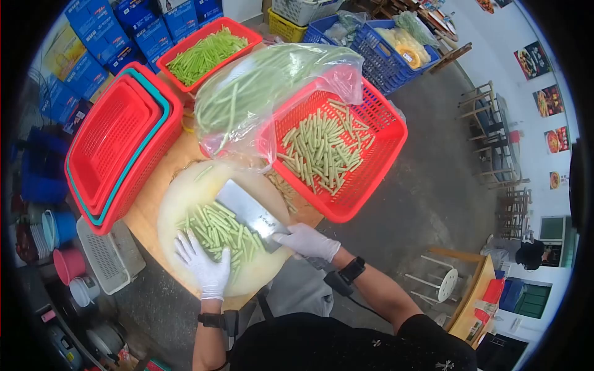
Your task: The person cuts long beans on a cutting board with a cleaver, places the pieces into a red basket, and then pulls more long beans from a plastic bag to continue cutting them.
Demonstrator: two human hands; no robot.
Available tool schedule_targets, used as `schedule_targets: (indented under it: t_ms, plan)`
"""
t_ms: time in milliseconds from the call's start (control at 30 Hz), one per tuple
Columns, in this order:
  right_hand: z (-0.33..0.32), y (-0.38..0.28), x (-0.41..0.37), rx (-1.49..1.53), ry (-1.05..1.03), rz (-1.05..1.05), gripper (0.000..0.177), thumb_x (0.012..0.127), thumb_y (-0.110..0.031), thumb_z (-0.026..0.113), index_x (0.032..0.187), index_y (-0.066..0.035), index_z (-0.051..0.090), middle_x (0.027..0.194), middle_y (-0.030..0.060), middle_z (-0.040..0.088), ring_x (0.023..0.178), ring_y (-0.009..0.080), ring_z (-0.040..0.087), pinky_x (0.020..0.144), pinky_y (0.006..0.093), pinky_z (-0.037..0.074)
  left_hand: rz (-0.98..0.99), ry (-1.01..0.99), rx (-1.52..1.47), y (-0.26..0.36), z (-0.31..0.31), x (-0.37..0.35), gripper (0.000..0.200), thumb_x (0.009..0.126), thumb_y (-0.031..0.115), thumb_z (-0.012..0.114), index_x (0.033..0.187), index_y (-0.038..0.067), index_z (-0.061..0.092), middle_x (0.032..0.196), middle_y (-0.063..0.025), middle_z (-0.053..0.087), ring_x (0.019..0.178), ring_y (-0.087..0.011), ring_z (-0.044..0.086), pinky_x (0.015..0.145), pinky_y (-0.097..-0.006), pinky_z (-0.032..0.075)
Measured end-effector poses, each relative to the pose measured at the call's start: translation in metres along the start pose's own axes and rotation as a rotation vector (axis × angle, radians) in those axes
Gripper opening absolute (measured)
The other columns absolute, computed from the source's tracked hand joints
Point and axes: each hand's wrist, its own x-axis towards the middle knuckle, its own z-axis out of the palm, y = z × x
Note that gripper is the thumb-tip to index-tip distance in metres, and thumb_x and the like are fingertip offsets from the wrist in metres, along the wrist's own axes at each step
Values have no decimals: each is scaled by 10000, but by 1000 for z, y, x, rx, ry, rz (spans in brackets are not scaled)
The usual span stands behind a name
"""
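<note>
In a white glove, my right hand (309,241) grips a broad cleaver (250,210) near its handle. The blade lies almost flat on the round white chopping board (176,191), along the right side of a pile of cut green beans (216,229). My left hand (204,263), also gloved, rests at the pile's lower left with its fingers spread, touching the beans. Beyond the board, a red basket (371,185) holds more cut beans (325,148). A clear plastic bag of long whole beans (260,86) leans over that basket's left edge.
Nested red and teal baskets (117,142) stand on the wooden table (145,207) at left. Behind the bag is a red basket of cut green stalks (207,55). Blue crates (383,65) stand at the back. A white stool (445,284) is on the floor at right.
</note>
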Motion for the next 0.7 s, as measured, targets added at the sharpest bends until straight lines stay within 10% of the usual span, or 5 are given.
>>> schedule_targets:
  t_ms: [167, 500, 700]
  plan:
    - [18, 3, 3, 181, 50, -16, 521, 1006, -474, 646, 1136, 19, 752, 686, 53, 641, 557, 121, 604, 552, 293, 502, -13, 54, -200, -8, -2, -3, 1021, 851, 340, 777, 1631, -50, 245, 1696, -305, 231, 1594, -472, 144, 1297, -580, 77]
    - [17, 2, 4, 230, 19, 56, 370, 1060, -355, 635, 899, -28, 698, 614, -4, 588, 495, 80, 538, 486, 262, 408, -457, 279, -657, -64, -21, -15, 395, 1005, 12, 575, 1396, -23, 616, 1392, -183, 660, 1307, -304, 621, 1145, -415, 454]
    - [19, -1, 7, 161, 52, 68, 421, 1045, -365, 648, 763, -53, 621, 575, 1, 578, 496, 95, 540, 499, 277, 417, -46, 163, -316, -62, -17, 5, 529, 967, 165, 675, 1457, -4, 569, 1447, -219, 607, 1391, -387, 524, 1184, -470, 393]
